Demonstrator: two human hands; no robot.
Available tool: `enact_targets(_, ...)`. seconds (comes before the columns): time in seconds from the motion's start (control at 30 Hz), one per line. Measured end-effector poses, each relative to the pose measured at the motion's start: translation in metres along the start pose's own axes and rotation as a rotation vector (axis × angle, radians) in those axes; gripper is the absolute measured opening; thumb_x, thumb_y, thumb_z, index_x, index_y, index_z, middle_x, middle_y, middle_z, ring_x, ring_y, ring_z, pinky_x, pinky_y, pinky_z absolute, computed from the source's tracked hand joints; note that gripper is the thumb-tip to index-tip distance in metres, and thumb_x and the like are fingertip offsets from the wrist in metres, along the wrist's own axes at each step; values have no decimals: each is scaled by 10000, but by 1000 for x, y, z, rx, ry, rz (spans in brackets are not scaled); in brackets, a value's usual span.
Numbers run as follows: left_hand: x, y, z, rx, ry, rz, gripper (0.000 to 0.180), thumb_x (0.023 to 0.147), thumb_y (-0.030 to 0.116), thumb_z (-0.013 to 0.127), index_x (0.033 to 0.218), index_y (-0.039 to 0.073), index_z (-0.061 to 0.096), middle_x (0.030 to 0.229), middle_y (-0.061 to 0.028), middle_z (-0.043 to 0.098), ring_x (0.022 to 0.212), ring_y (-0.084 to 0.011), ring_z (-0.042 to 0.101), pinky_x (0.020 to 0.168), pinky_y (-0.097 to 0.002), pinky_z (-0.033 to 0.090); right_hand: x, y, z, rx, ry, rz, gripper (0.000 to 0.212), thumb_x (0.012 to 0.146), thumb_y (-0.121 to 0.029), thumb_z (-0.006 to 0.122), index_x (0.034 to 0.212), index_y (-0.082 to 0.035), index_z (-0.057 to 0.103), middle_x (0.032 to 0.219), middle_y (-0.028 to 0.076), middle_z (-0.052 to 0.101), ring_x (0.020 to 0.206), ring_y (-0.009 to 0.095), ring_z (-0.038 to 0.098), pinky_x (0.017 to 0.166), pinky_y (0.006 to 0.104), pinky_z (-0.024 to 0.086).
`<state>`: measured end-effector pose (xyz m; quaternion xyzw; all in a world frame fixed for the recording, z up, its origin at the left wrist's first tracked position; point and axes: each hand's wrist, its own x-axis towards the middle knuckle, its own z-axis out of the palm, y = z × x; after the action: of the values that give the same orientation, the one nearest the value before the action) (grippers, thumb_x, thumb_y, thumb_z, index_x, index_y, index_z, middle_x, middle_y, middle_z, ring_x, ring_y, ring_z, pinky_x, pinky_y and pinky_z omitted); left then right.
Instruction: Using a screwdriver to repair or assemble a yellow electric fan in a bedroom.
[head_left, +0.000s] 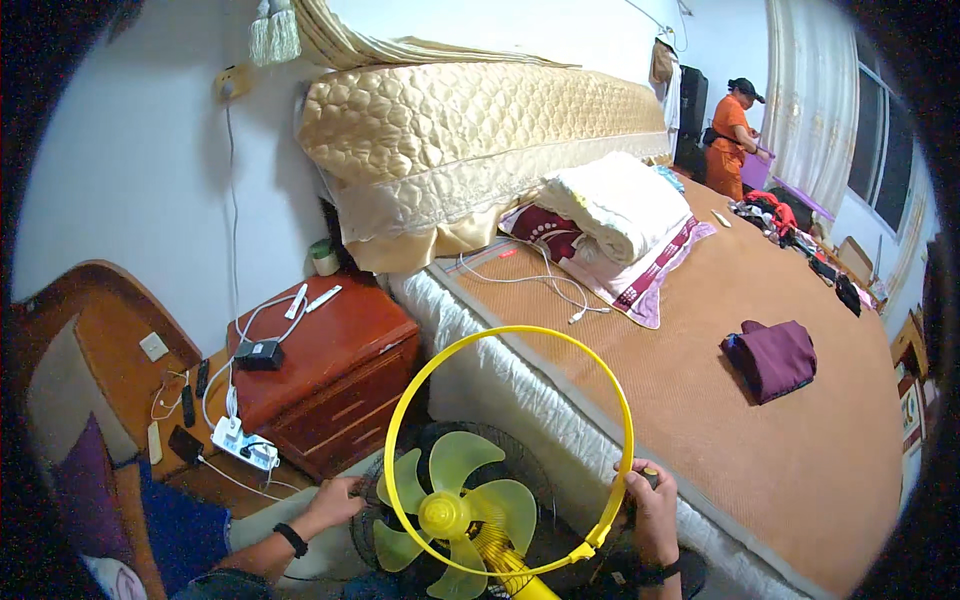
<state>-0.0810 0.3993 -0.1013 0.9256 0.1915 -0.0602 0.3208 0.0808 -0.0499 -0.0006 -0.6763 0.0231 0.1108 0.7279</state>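
A yellow plastic ring (520,329) with a clasp (583,551) at its lower right stands in front of an electric fan. The fan's yellow-green blades (465,458) and round yellow hub (443,515) lie bare behind it, and a yellow stem (530,585) shows below. My right hand (655,505) grips the ring's right side; a short, dark, yellowish-ended piece (650,477) sticks up by its thumb, its kind unclear. At the fan's left edge, my left hand (335,505) closes its fingers on the dark wire rear guard (362,535).
A bed with a brown mat (620,375) fills the right, bearing a folded quilt (610,200) and a maroon cloth (772,362). A red-brown nightstand (330,350) stands left, near a power strip (245,445) with cables. A person in orange (728,145) stands beyond the bed.
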Motion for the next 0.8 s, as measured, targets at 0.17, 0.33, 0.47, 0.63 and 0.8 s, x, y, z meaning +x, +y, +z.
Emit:
enact_targets(0.17,-5,-38,9,158,305,-85,237,916,149,586,1055,-18,681,964,-271,685,939,-467,657,805,-499,526,15,25,-25,92,7,-112,149,914,-126,642,999,-5,662,843,53,681,674,126,627,587,256,506)
enact_targets(0.33,25,-80,-48,-41,668,-30,191,945,122,528,975,-5,668,918,-260,674,936,-470,646,755,-511,515,3,4,-21,122,69,-133,197,925,-174,628,1029,-8,633,759,57,639,531,113,567,426,245,429)
enact_targets(0.47,23,-39,-117,-132,826,-37,175,960,119,554,953,-28,649,798,-127,673,683,-214,677,636,-351,520,19,10,-20,122,55,-118,220,930,-204,622,1027,-7,623,728,74,633,462,112,539,358,244,397)
enact_targets(0.63,40,-50,-160,-876,912,-54,179,1033,212,520,1058,60,611,959,-36,696,713,-167,682,577,-300,516,27,21,-20,122,26,-158,244,923,-216,624,1035,1,630,713,71,637,437,93,511,350,231,383)
enact_targets(0.8,86,-47,-170,-1257,913,-95,81,974,180,559,950,103,566,868,-31,632,679,-182,653,528,-317,494,21,23,-29,79,35,-143,229,925,-198,609,1029,6,625,727,78,640,464,115,543,363,240,409)
